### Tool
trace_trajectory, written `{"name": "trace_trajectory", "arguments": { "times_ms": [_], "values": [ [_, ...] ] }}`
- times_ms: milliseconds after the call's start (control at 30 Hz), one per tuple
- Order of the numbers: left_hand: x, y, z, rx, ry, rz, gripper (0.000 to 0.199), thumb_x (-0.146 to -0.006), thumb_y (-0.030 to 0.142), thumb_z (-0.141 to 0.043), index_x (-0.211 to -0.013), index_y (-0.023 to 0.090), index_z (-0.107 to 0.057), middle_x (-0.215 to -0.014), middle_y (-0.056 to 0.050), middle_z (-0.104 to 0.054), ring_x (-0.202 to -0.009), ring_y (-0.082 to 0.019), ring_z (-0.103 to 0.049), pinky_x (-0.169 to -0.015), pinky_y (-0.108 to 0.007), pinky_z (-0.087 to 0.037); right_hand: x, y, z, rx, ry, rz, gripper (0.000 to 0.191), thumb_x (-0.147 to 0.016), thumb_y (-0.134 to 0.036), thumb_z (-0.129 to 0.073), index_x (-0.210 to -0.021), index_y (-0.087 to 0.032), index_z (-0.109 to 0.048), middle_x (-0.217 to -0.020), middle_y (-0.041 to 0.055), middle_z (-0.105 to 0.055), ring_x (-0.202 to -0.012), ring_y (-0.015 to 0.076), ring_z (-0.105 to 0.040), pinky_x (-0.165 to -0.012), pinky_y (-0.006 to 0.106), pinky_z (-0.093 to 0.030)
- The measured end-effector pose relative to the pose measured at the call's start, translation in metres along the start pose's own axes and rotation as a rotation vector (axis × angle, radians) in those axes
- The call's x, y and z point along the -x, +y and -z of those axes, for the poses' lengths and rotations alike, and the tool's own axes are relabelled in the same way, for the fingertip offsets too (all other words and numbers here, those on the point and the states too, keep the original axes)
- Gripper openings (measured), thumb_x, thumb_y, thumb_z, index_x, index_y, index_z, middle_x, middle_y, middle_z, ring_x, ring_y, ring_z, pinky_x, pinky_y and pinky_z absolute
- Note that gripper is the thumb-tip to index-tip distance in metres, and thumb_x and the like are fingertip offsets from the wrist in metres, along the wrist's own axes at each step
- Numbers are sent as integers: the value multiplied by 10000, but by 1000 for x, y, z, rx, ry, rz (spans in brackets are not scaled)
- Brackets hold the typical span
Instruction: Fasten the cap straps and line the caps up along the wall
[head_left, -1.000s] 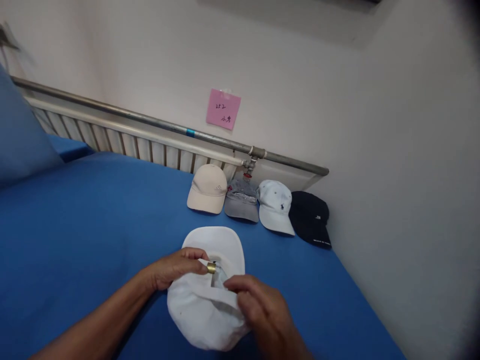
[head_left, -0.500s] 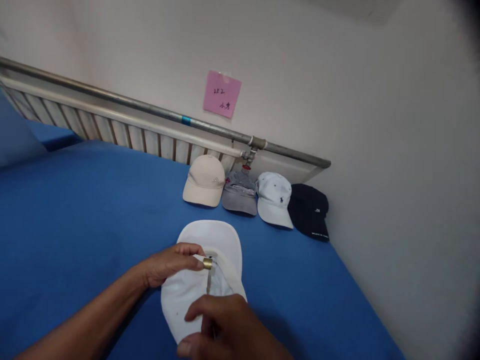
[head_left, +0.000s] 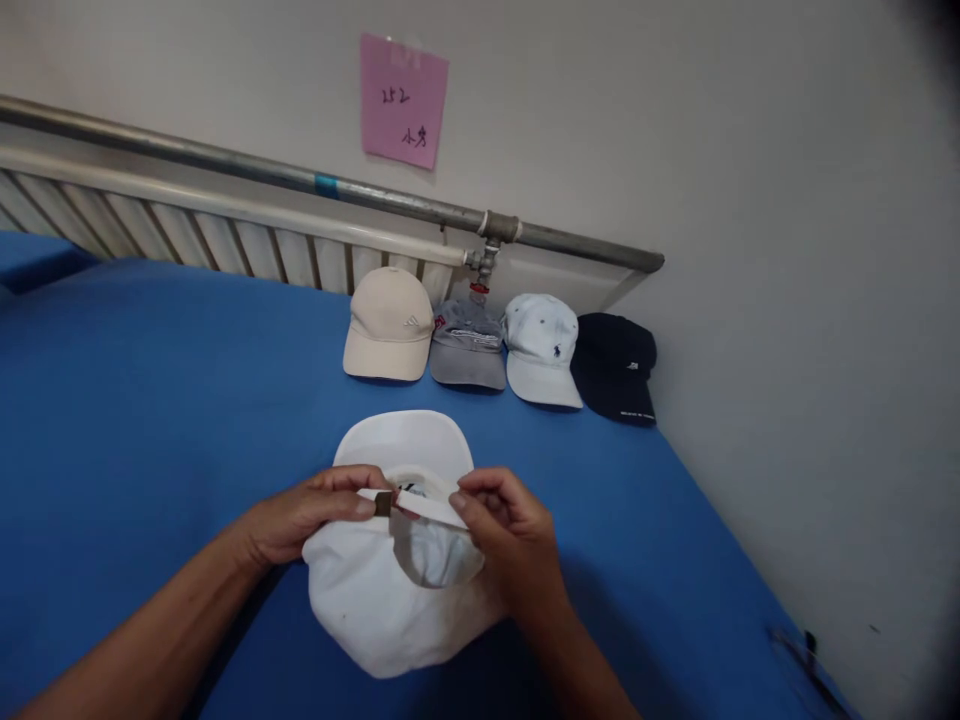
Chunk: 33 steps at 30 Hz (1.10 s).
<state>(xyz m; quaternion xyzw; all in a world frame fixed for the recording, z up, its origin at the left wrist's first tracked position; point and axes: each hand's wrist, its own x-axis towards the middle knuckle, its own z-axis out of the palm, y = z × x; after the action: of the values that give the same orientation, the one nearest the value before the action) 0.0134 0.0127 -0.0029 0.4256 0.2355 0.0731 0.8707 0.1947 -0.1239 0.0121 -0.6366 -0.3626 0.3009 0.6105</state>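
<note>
A white baseball cap (head_left: 375,610) lies on the blue surface, its back turned toward me and its brim pointing away. My left hand (head_left: 319,510) is closed on the cap's left back edge, pinching it beside a brass-coloured buckle (head_left: 383,503). Between finger and thumb, my right hand (head_left: 510,525) grips the white adjusting strap (head_left: 431,508) at the right side. The strap spans the rounded back opening, with its free end close to the buckle. Whether the end has entered the buckle I cannot tell.
Behind the white cap stand a beige cap (head_left: 390,325), a grey cap (head_left: 469,345), a pale blue cap (head_left: 541,348) and a black cap (head_left: 615,368) in a row. A radiator (head_left: 247,245) and metal pipe (head_left: 225,160) run along the wall, below a pink note (head_left: 403,102).
My right hand has moved from above the front of the cap to its right back edge and now holds the strap. The strap now stretches across the opening. The view has tilted downward.
</note>
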Motion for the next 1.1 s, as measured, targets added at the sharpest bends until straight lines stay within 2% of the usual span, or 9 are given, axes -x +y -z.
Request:
{"name": "trace_trajectory", "arguments": {
  "times_ms": [67, 167, 367, 500, 600, 767, 833, 933, 1100],
  "values": [
    [0, -1, 0, -13, 7, 14, 298, -604, 306, -858, -835, 158, -743, -766, -19, -671, -609, -97, -571, -558, -175, -420, 2, 0, -1, 137, -2, 160, 7, -763, -199, -656, -763, -206, -653, -716, -19, -601, -633, 106, -527, -595, 227, -414],
    [0, -2, 0, -61, 9, 10, 280, -617, 317, -850, -833, 168, -753, -793, -23, -672, -643, -104, -569, -588, -183, -421, 6, -1, -2, 249, -47, 322, 65, -792, -142, -627, -778, -203, -643, -759, -12, -628, -666, 105, -561, -614, 219, -432],
    [3, -1, 4, -164, 8, -11, 312, -597, 349, -841, -840, 168, -767, -841, -49, -684, -713, -141, -573, -650, -224, -429, 10, -4, -3, 326, -95, 515, 112, -816, -83, -596, -818, -194, -615, -773, -3, -627, -717, 109, -597, -661, 211, -459],
    [4, -1, -2, -222, 32, 17, 308, -601, 352, -835, -816, 153, -744, -755, -25, -657, -638, -116, -536, -599, -212, -393, 12, -3, -4, 354, -136, 564, 114, -843, -96, -557, -834, -196, -609, -800, 18, -642, -776, 134, -613, -708, 240, -475],
    [4, -1, -9, -270, 34, 6, 243, -655, 328, -803, -776, 142, -706, -679, 10, -601, -596, -93, -484, -574, -199, -361, 11, -1, -5, 367, -175, 460, 68, -836, -141, -579, -854, -195, -617, -837, 30, -644, -769, 144, -603, -699, 254, -467],
    [4, -4, -10, -265, 61, 10, 251, -690, 334, -787, -775, 140, -654, -666, 26, -561, -564, -80, -452, -541, -196, -329, 7, 2, -8, 321, -473, 50, 139, -869, -262, -572, -774, -194, -647, -714, -13, -616, -675, 121, -536, -633, 236, -399],
    [3, -5, -9, -250, 73, 29, 274, -684, 351, -793, -778, 143, -642, -656, 31, -553, -545, -76, -449, -526, -194, -321, 5, 4, -9, 264, -509, -89, 170, -849, -270, -574, -712, -188, -633, -658, -27, -584, -625, 108, -489, -583, 225, -365],
    [4, -3, -10, -269, 61, 33, 280, -675, 354, -797, -788, 140, -656, -662, 25, -560, -555, -83, -463, -529, -198, -333, 3, 6, -10, 179, -487, -225, 162, -811, -284, -590, -686, -184, -616, -607, -36, -556, -556, 94, -440, -527, 213, -332],
    [4, -1, -15, -260, 79, 25, 235, -673, 326, -769, -786, 139, -683, -637, 24, -565, -526, -79, -446, -515, -200, -331, 3, 5, -13, -171, -237, -351, 212, -793, -400, -581, -724, -210, -515, -563, -73, -491, -404, 59, -285, -406, 209, -207]
  ]
}}
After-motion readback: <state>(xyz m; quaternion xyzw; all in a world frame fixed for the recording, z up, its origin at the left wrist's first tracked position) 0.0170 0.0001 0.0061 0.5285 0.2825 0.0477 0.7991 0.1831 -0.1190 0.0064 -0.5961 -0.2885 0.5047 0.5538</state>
